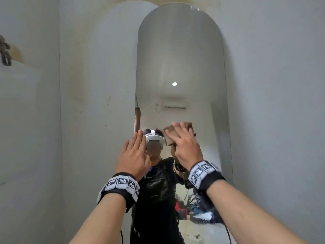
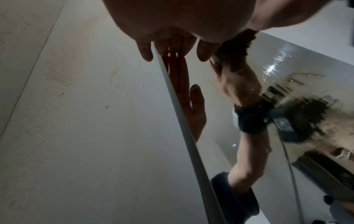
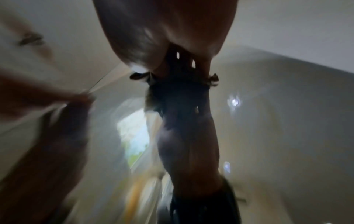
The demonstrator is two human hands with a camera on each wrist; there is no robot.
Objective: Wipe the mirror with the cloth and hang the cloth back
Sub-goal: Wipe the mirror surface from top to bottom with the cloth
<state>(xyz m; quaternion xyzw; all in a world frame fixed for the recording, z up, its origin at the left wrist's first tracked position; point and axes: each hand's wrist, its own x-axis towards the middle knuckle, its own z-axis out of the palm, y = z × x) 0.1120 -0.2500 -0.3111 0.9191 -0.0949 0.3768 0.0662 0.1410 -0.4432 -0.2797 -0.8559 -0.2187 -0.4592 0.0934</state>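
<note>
A tall arched mirror point(image 1: 181, 55) hangs on the pale wall ahead. My right hand point(image 1: 182, 141) lies flat with straight fingers on a folded brown cloth point(image 1: 169, 136) and presses it against the glass at about the mirror's middle height. My left hand point(image 1: 135, 154) is flat too, its fingers straight and laid over the mirror's left edge point(image 2: 172, 91). In the left wrist view the left fingers point(image 2: 172, 48) meet their own reflection on the glass. The right wrist view is blurred; the cloth point(image 3: 180, 84) shows dark under the palm.
A dark metal hook point(image 1: 5, 50) is fixed on the left side wall, high up, with nothing on it. The mirror reflects a person wearing a headset, a ceiling lamp and an air conditioner. Stained pale walls point(image 1: 88, 85) stand on both sides.
</note>
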